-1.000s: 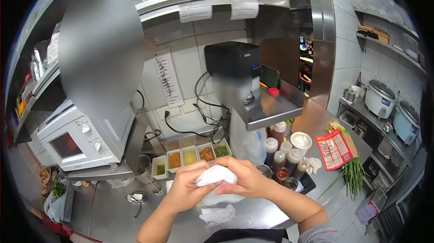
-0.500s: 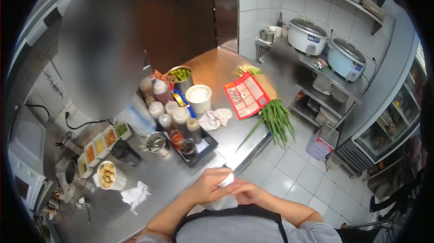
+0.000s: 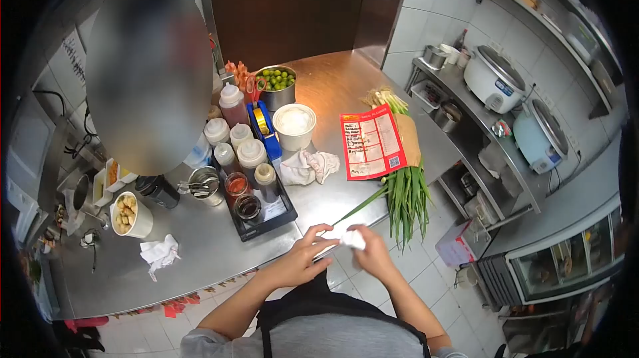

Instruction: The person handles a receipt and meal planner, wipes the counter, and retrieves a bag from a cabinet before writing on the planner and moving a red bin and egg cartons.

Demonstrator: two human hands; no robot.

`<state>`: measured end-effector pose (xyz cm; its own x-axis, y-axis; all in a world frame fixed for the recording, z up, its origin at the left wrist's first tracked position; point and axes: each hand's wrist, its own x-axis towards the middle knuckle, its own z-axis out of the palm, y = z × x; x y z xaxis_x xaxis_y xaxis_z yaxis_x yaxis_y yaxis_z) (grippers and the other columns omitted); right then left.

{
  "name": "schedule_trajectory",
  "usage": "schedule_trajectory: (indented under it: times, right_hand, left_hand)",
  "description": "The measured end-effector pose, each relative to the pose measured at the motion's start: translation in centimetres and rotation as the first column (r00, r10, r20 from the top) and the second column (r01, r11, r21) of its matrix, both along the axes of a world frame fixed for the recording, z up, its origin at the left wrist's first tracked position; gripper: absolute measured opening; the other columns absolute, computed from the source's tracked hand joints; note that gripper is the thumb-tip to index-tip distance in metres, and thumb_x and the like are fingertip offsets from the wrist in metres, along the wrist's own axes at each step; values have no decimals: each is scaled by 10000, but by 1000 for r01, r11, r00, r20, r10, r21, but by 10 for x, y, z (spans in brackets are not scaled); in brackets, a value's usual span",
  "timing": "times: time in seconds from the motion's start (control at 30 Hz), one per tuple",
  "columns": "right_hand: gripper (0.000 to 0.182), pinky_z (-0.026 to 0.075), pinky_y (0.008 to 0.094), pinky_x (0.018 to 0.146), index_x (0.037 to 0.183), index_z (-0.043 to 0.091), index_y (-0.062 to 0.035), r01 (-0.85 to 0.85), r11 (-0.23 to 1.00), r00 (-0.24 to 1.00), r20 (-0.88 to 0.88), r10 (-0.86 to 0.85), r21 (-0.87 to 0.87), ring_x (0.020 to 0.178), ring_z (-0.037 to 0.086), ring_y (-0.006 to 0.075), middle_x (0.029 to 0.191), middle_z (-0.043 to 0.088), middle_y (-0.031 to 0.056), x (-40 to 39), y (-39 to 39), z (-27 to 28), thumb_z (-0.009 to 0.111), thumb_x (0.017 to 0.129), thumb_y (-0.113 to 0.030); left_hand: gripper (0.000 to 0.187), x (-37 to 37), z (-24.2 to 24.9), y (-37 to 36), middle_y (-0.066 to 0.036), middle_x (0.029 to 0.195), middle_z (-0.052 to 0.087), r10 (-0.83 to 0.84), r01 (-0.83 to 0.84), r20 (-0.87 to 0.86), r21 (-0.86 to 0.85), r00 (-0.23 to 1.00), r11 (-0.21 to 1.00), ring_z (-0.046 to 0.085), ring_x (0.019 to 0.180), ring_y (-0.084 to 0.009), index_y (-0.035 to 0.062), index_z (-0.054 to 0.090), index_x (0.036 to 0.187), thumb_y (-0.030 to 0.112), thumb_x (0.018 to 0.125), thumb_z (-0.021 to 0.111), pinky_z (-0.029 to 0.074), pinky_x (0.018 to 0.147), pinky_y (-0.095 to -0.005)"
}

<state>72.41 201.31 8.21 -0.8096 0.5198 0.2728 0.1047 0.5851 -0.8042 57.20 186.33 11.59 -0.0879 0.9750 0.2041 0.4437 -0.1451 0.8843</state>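
At the front edge of the counter, a crumpled white paper towel or cloth (image 3: pixel 352 239) is bunched in my right hand (image 3: pixel 374 254), with the fingers closed round it. My left hand (image 3: pixel 301 259) is just to its left, fingers stretched toward the white bundle and thumb apart. The fingertips of that hand come right up to the bundle. Beyond both hands lie green onions (image 3: pixel 407 205) wrapped in brown paper, their leaves hanging over the counter's edge. A red printed sheet (image 3: pixel 371 142) with handwriting rests on the wrap.
A black tray (image 3: pixel 273 221) of squeeze bottles and sauce jars stands ahead on the steel counter (image 3: pixel 206 255). Around it are a white tub (image 3: pixel 294 126), a pot of green citrus (image 3: pixel 275 85) and a rumpled cloth (image 3: pixel 309 168). Another person, blurred, is across the counter; rice cookers (image 3: pixel 494 80) stand at right.
My hands have moved apart from being clasped round the white bundle; my right hand now has it and my left fingers have straightened. The camera view has shifted.
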Motion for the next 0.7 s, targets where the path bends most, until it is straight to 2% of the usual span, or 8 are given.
schedule_trajectory:
  times: [0.07, 0.17, 0.27, 0.3, 0.37, 0.5, 0.6, 0.7]
  right_hand:
    - [379, 473, 408, 727, 1082, 528, -34, 214, 906, 973, 2, -231, 365, 798, 575, 406, 949, 546, 192, -3, 49, -19, 591, 712, 12]
    - [610, 477, 429, 773, 1214, 448, -101, 456, 788, 753, 293, -589, 414, 865, 585, 403, 1232, 400, 212, -8, 106, -19, 721, 669, -91]
    - [922, 462, 462, 816, 1374, 240, -157, 556, 682, 510, 453, -731, 475, 937, 587, 408, 1402, 228, 270, -12, 156, -34, 787, 634, -215]
    - [922, 462, 462, 816, 1374, 240, -157, 547, 686, 512, 456, -728, 480, 937, 587, 408, 1402, 228, 270, -13, 169, -41, 787, 634, -215]
    - [950, 460, 462, 837, 1390, 218, -164, 563, 672, 431, 522, -736, 482, 962, 588, 391, 1408, 231, 271, -11, 191, -58, 788, 631, -210]
    - [888, 484, 462, 766, 1369, 253, -172, 597, 625, 391, 497, -774, 503, 937, 581, 389, 1230, 438, 187, 12, 239, -78, 730, 624, -93]
    - [776, 480, 469, 709, 1329, 322, -189, 546, 570, 468, 340, -815, 615, 899, 577, 400, 1121, 472, 174, 44, 298, -73, 642, 647, 0]
    - [722, 480, 467, 703, 1293, 359, -202, 494, 544, 405, 375, -834, 678, 899, 577, 387, 1109, 488, 157, 47, 352, -52, 619, 662, 35]
  left_hand:
    - [336, -13, -15, 12, -167, 1275, 378, 37, -36, 25, -29, 999, 999, 504, 1056, -303, 76, 523, 1193, 121, 860, 539, 423, 874, -357]
    - [346, -29, -35, 44, -160, 1249, 412, 81, -76, 86, -62, 993, 995, 529, 1005, -303, 77, 516, 1207, 127, 864, 531, 427, 862, -367]
    - [342, -33, -41, 79, -145, 1239, 431, 88, -78, 107, -91, 990, 993, 570, 915, -329, 82, 512, 1204, 134, 865, 521, 444, 830, -383]
    - [342, -35, -34, 91, -131, 1216, 437, 51, -33, 113, -161, 992, 986, 517, 1038, -244, 48, 514, 1217, 106, 880, 499, 435, 848, -320]
    - [339, -35, -40, 114, -133, 1215, 441, 6, 4, 117, -86, 993, 996, 511, 1048, -257, 45, 510, 1216, 116, 885, 496, 424, 872, -327]
    - [336, -36, -45, 145, -145, 1204, 458, -57, 74, 184, -89, 981, 993, 506, 1061, -264, 33, 506, 1211, 127, 889, 503, 414, 895, -334]
    - [328, -42, -46, 159, -149, 1169, 486, -21, 43, 242, -87, 970, 995, 541, 1017, -255, 27, 511, 1202, 105, 883, 512, 433, 878, -333]
    - [329, -46, -54, 175, -151, 1157, 496, 57, -17, 301, -133, 952, 991, 568, 994, -246, 22, 515, 1193, 73, 868, 518, 450, 863, -329]
